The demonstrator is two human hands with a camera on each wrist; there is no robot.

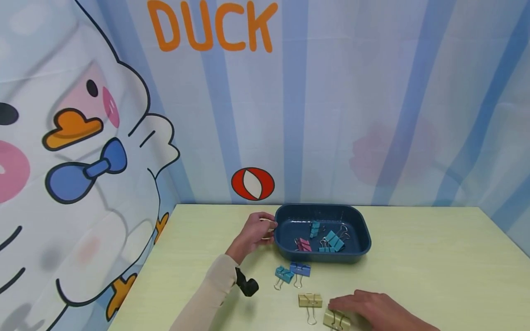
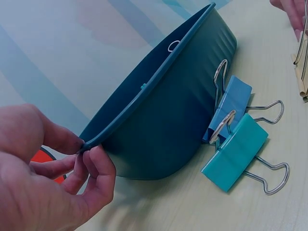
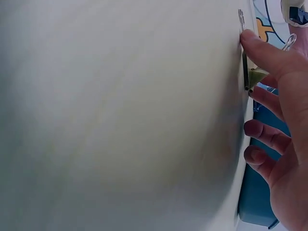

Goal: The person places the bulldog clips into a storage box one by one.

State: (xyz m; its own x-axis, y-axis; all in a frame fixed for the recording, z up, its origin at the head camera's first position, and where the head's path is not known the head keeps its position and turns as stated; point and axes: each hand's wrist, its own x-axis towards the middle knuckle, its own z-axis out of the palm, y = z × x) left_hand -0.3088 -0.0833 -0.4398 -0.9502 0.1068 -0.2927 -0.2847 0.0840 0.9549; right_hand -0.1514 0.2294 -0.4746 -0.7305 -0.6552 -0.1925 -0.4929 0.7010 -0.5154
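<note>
Head view: before a blue-striped cloth backdrop (image 1: 331, 115), a dark-blue rectangular tray (image 1: 319, 258) sits just below the frame's centre, holding pink (image 1: 304, 245) and teal metal binder clips (image 1: 336, 240) too overlapped to count; one loose teal clip (image 1: 284, 274) and one blue clip (image 1: 300, 269) lie between it and two gold metal binder clips (image 1: 310, 299) at bottom centre. The left hand (image 1: 256, 230), forearm slanting up from the bottom edge, pinches the tray's left rim. The right hand (image 1: 374, 307), reaching leftward at lower right, has thumb and fingers closed about the lower gold clip (image 1: 337, 320).
</note>
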